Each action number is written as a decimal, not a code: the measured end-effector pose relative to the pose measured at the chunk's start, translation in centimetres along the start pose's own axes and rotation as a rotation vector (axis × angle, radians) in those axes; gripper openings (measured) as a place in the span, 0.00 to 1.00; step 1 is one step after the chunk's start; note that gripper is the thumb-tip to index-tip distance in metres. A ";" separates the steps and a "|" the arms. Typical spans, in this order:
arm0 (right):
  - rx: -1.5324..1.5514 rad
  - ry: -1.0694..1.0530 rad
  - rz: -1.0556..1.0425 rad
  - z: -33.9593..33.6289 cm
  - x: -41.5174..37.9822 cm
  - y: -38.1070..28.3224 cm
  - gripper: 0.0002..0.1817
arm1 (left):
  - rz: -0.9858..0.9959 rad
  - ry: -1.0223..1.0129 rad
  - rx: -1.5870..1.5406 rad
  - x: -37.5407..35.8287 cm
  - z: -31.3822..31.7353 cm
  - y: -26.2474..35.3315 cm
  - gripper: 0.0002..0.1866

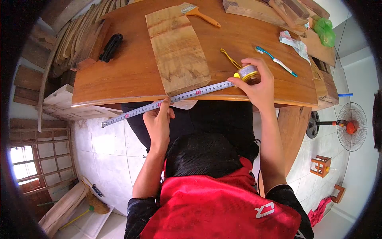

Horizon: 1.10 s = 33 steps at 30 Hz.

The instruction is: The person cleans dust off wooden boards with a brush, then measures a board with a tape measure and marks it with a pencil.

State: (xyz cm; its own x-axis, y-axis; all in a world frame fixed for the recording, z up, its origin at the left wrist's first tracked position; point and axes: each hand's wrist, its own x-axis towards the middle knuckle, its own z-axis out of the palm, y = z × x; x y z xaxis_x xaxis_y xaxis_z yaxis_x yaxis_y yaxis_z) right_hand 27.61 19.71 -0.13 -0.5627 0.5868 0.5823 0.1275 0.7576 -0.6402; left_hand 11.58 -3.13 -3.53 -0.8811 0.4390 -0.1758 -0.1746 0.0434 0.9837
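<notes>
My right hand (260, 81) is closed around the yellow and clear case of a tape measure (248, 71), above the table's front right part. The tape's white blade (135, 112) runs out to the left, slanting past the front edge of a wooden board (177, 51). My left hand (158, 121) pinches the blade just below the board's near corner. Beyond that hand the blade's metal end sticks out over the floor. A yellow wrist strap (229, 57) trails from the case onto the table. The board lies flat, its near end at the blade.
On the wooden table (119, 75) are a paintbrush (203, 16) at the board's far end, a black object (111, 47) at left, and a toothbrush (276, 61) at right. Wood pieces (254, 14), crumpled paper (294, 46) and a green bag (325, 32) lie far right. A fan (351, 126) stands right.
</notes>
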 end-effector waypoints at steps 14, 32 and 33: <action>0.073 -0.144 0.027 -0.4 -0.1 0.2 0.29 | -0.023 0.012 0.016 0.0 -0.4 0.0 0.20; 0.074 -0.155 0.050 -0.4 0.0 0.1 0.30 | -0.009 -0.008 -0.035 0.3 -0.7 -0.5 0.14; 0.090 -0.147 0.067 -0.3 -0.1 0.0 0.31 | -0.005 -0.008 -0.036 0.3 -0.6 -0.4 0.14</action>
State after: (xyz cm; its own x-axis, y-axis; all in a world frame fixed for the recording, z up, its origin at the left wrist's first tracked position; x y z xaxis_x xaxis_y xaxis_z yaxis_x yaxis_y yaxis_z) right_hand 27.89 19.75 -0.03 -0.6697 0.5820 0.4612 0.0991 0.6855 -0.7213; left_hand 11.14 -3.61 -3.96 -0.8766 0.4464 -0.1800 -0.1947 0.0133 0.9808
